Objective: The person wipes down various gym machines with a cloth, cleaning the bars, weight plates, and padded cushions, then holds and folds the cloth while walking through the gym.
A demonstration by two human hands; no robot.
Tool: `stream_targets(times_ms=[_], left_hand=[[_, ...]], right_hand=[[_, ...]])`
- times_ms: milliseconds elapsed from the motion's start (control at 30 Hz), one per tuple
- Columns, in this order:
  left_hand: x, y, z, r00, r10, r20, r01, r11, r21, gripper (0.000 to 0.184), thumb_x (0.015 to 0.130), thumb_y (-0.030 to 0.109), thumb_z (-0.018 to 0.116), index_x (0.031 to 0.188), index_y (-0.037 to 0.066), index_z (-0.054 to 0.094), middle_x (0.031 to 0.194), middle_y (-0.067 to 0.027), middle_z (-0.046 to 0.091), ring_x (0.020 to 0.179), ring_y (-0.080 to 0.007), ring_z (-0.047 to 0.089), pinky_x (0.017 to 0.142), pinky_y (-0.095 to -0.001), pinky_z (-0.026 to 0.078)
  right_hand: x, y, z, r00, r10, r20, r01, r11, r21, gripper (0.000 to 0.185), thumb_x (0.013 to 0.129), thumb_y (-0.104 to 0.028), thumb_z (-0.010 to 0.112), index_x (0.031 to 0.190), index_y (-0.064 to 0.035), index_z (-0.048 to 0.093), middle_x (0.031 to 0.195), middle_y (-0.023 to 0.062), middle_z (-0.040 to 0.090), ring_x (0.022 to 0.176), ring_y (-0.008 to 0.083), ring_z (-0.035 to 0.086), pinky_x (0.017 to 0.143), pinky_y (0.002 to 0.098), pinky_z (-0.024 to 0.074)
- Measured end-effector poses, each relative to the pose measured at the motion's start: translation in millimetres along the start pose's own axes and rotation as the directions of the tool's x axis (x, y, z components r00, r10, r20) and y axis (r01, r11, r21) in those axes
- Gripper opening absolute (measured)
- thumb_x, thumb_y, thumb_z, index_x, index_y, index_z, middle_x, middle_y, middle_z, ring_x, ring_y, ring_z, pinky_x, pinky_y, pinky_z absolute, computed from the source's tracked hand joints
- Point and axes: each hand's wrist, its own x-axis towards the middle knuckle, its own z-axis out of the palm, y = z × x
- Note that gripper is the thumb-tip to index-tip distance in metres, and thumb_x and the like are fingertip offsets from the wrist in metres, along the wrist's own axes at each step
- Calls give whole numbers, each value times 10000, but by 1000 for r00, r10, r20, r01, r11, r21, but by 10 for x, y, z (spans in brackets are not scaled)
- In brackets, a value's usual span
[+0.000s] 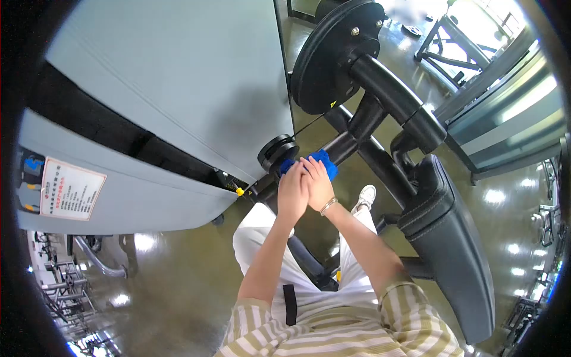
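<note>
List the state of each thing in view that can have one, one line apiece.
Blue cloth: bunched against black bar
Left hand: touching cloth
Right hand: touching cloth, against left hand
Bracelet: worn on right wrist
Cable: straight, apparently taut
White shoe: worn
Printed notice: attached to grey panel

The blue cloth [325, 162] is soft and crumpled, partly covered by the left hand [292, 191] and the right hand [319, 187]. It lies against the black tube [341, 146], which is smooth, slightly shiny and runs diagonally. A smaller blue fold shows near the left fingers.
</note>
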Motion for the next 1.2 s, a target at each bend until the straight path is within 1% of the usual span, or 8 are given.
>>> stream_targets(times_ms=[100, 267, 567, 767, 867, 1000, 1133, 1200], left_hand=[[88, -11, 139, 989, 130, -68, -102, 944, 314, 450, 908, 262, 421, 1262, -16, 431, 1231, -209, 504, 1117, -353, 491, 963, -406, 371], [455, 77, 353, 994, 108, 24, -111, 943, 313, 465, 903, 278, 435, 1240, -43, 429, 1179, -242, 530, 1024, -369, 551, 887, -424, 428], [1106, 334, 778, 941, -151, 304, 61, 956, 286, 484, 925, 391, 383, 1233, 19, 420, 1036, -247, 593, 907, -388, 602, 769, -448, 484], [750, 142, 386, 952, -46, 302, -16, 979, 202, 593, 892, 397, 469, 1294, -28, 373, 1093, -255, 559, 996, -384, 560, 834, -442, 455], [506, 30, 219, 966, 102, 238, -122, 990, 69, 589, 869, 361, 526, 1294, -24, 391, 1113, -252, 545, 999, -388, 548, 850, -437, 444], [430, 67, 153, 962, 199, 185, -245, 930, 275, 642, 837, 381, 575, 1302, -22, 392, 1107, -261, 542, 979, -404, 549, 841, -449, 445], [620, 270, 412, 972, 59, 227, -149, 901, 407, 705, 811, 462, 582, 1295, -18, 402, 1014, -246, 562, 940, -391, 563, 799, -451, 458], [762, 259, 591, 968, -14, 252, -109, 877, 468, 684, 818, 506, 553, 1234, -25, 435, 914, -212, 574, 885, -369, 583, 757, -445, 475]], right_hand=[[5, 155, 206, 997, 25, -77, -22, 999, 43, 397, 751, -229, 519, 1093, -41, 585, 1203, 110, 530, 1186, 288, 445, 1032, 449, 307], [295, 692, 49, 982, -166, -90, 169, 985, 26, 355, 703, -263, 543, 956, -32, 635, 1042, 108, 612, 1001, 273, 572, 927, 409, 430], [426, 1254, -42, 992, 13, -125, -11, 1000, 16, 247, 792, -216, 477, 890, -61, 641, 954, 94, 629, 945, 273, 580, 909, 399, 422], [185, 635, 230, 909, 311, -277, -304, 950, 68, 319, 848, -236, 388, 966, -90, 646, 1143, 91, 557, 1154, 312, 445, 1011, 516, 274], [23, 249, 172, 888, 420, -187, -334, 869, 365, 323, 848, -140, 439, 1132, -67, 574, 1314, 127, 449, 1271, 373, 330, 1056, 533, 183], [-431, -130, 91, 605, 782, -148, -360, 435, 825, 473, 823, 44, 418, 1295, 19, 407, 1409, 217, 302, 1321, 292, 293, 1079, 388, 237], [-391, -238, 127, 446, 728, 520, -135, -520, 843, 618, 959, -475, 312, 1413, -64, 235, 1441, 85, 287, 1289, 210, 334, 1055, 347, 282], [-134, -121, 80, 447, 696, 562, -91, -589, 803, 638, 945, -526, 280, 1397, -75, 273, 1402, 76, 344, 1256, 199, 372, 1030, 336, 314]])
